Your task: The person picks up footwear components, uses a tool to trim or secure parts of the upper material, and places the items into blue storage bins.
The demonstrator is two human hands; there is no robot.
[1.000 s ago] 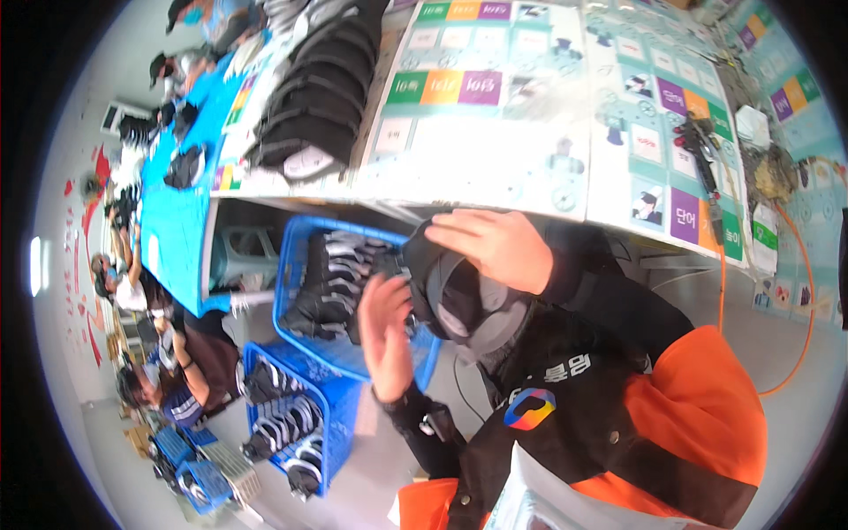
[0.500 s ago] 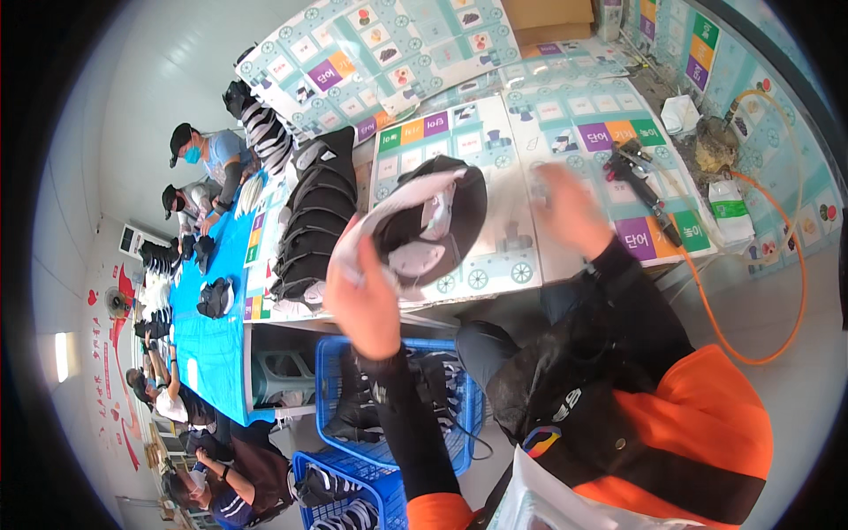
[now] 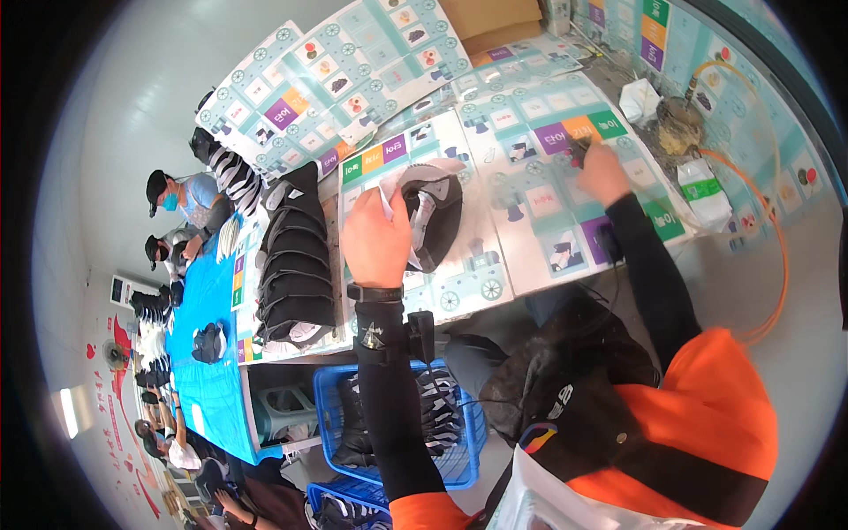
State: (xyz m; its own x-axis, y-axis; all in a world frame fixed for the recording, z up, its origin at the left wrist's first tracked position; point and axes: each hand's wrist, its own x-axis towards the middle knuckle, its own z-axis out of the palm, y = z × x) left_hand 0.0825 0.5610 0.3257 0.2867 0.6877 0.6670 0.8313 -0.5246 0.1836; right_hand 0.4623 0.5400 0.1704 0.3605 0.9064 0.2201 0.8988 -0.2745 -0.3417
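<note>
I watched the left hand (image 3: pixel 380 237) pinch the edge of a cap (image 3: pixel 449 215) over the counter (image 3: pixel 512 252), its hollow showing. Right of the cap, the right hand (image 3: pixel 605 174) curled over a dark tool (image 3: pixel 579 150); I couldn't tell whether it gripped. Left of the cap lay nested black caps (image 3: pixel 296 265).

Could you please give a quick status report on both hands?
Left hand holds dark cap. Right hand at dark tool. Stacked caps beside left hand.
</note>
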